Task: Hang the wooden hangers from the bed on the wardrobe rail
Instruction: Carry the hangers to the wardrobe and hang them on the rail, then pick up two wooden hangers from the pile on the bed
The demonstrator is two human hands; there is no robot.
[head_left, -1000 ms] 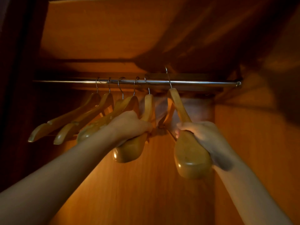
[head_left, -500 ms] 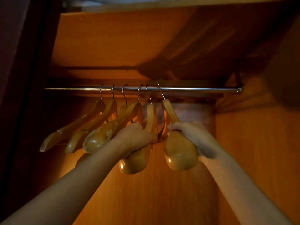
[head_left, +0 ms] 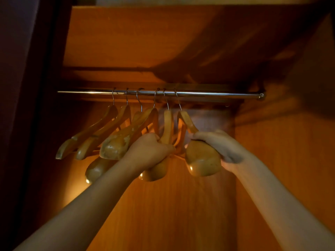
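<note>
Hangers [head_left: 116, 144] seem stiff, light, slippery with varnish; left hand [head_left: 150, 151] and right hand [head_left: 219, 145] each grip one by its thick shoulder.

The left hand [head_left: 148, 151] covers the fifth hanger [head_left: 168, 122] mid-arm, the right hand [head_left: 221, 144] masks part of the sixth hanger [head_left: 201, 160], and both forearms [head_left: 87, 211] are cut off below.

Wardrobe rail [head_left: 217, 96]: a polished metal bar running level above both hands, fixed at an end bracket [head_left: 262, 96] up and to the right of the right hand [head_left: 217, 144]. Six wooden hangers [head_left: 116, 144] hang from it by wire hooks [head_left: 140, 102], bunched above and leftward of the left hand [head_left: 148, 151] — the rightmost gripped by the right hand, its neighbour by the left.
</note>
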